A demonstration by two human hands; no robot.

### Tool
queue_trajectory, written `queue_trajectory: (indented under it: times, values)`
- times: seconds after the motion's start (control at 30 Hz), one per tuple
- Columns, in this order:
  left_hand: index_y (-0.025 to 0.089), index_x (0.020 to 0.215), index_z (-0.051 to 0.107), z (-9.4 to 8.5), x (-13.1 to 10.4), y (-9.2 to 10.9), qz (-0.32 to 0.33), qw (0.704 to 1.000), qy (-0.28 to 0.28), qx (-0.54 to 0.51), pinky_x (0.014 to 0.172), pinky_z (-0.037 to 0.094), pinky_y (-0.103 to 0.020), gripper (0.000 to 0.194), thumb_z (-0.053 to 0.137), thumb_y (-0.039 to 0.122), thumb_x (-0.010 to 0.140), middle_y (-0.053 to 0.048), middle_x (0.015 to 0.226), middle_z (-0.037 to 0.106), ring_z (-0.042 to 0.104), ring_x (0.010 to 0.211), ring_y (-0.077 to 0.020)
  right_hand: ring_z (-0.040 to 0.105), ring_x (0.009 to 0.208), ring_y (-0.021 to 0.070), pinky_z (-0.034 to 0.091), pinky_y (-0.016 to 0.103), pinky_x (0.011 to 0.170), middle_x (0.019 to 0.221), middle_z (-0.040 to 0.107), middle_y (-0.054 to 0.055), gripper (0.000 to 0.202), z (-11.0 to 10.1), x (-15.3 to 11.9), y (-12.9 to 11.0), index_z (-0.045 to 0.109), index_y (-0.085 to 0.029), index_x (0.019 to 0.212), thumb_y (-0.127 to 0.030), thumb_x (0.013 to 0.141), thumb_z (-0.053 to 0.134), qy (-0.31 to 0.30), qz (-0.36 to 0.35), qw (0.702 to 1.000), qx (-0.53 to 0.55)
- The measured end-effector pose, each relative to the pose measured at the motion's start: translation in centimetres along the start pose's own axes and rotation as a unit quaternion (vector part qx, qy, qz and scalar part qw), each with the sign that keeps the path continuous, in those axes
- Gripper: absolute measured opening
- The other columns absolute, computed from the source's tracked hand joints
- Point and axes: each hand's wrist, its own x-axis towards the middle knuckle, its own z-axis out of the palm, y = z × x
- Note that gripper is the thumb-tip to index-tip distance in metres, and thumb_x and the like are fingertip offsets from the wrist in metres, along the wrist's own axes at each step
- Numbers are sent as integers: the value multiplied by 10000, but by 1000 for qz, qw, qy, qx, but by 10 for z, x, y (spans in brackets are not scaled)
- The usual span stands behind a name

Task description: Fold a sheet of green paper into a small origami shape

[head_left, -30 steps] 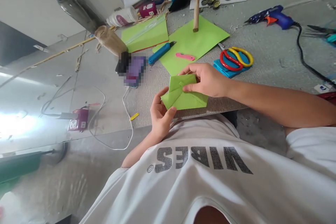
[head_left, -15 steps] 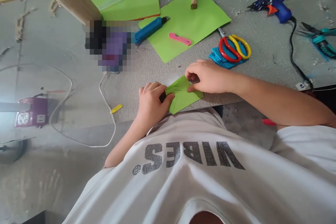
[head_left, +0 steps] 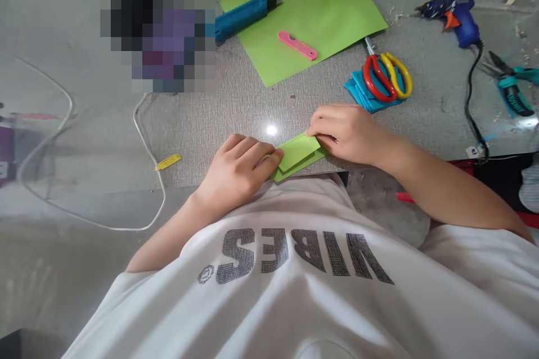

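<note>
A small piece of green paper [head_left: 300, 152] lies at the table's near edge, its far part folded over toward me so that a narrower flap rests on the layer below. My left hand [head_left: 242, 168] is closed on its left end, thumb and fingers pressing at the fold. At the right end, my right hand [head_left: 347, 133] pinches the paper near the folded edge. Beyond my right hand, scissors [head_left: 381, 81] with red and yellow handles rest on folded blue material [head_left: 366, 95].
A large green sheet [head_left: 263, 61] carries a pink folding knife [head_left: 297, 45], with a blue utility knife [head_left: 244, 15] across its left side. Right are a blue glue gun [head_left: 461, 19] and pliers [head_left: 511, 84]. A white cable [head_left: 145, 129] with a yellow tag loops at left.
The green paper's far part has been folded over toward me, making the piece narrower. My right hand has shifted slightly down and right. The camera view has also moved.
</note>
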Motion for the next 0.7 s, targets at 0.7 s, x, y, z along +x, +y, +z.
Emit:
queue_trajectory:
  times: [0.7]
  values:
    - [253,1293,841,-7,1,-4,-57,994,-80,-48,896,630,-476,310,552,175,1211,-124,1232,863,778,1069,-293,623,835,252,439,431,760,981,817,106,413,-7,6,-22,787,-240,897,-144,1152,476,-42,55,991,-114]
